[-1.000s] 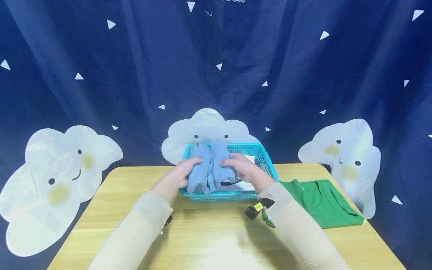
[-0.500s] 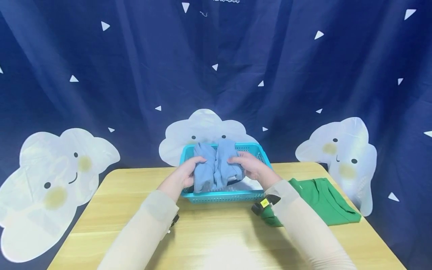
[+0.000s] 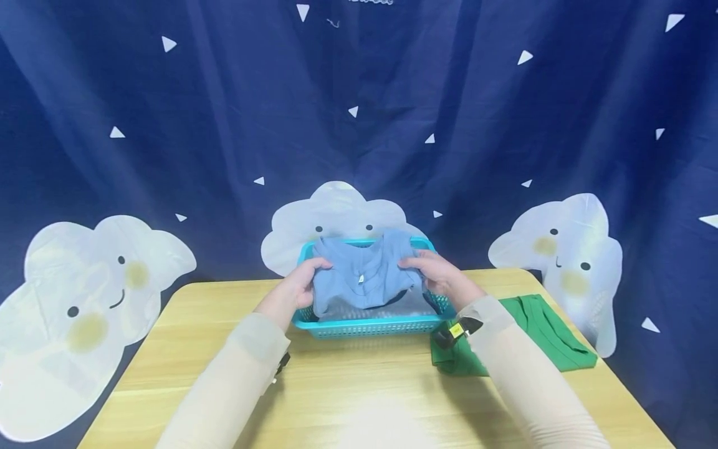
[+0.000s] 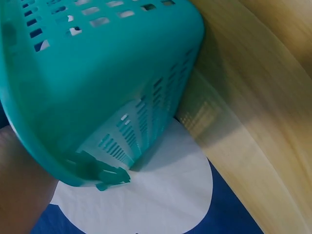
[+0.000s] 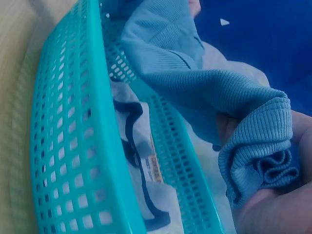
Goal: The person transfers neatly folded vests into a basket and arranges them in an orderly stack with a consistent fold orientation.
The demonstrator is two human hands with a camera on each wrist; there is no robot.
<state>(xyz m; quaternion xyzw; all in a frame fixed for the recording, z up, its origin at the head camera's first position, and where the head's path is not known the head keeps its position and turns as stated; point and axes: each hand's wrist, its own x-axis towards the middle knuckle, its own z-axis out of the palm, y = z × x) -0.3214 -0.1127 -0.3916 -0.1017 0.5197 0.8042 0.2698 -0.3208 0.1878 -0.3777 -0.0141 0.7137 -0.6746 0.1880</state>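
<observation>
A light blue garment (image 3: 361,274) hangs spread above a teal plastic basket (image 3: 370,325) at the table's far middle. My left hand (image 3: 297,288) grips its left edge and my right hand (image 3: 434,274) grips its right edge. In the right wrist view the blue ribbed cloth (image 5: 234,92) is bunched in my right hand's fingers (image 5: 265,214) over the basket wall (image 5: 73,136). A white garment with dark trim (image 5: 141,165) lies inside the basket. The left wrist view shows only the basket's outer side (image 4: 97,78) and part of my palm (image 4: 19,190).
A folded green garment (image 3: 533,333) lies on the wooden table (image 3: 348,399) right of the basket. A dark blue curtain (image 3: 359,93) with white cloud cutouts (image 3: 336,215) hangs right behind the table. The near half of the table shows bare wood.
My hands have moved apart and slightly up, and the bunched blue garment has spread out flat between them above the basket.
</observation>
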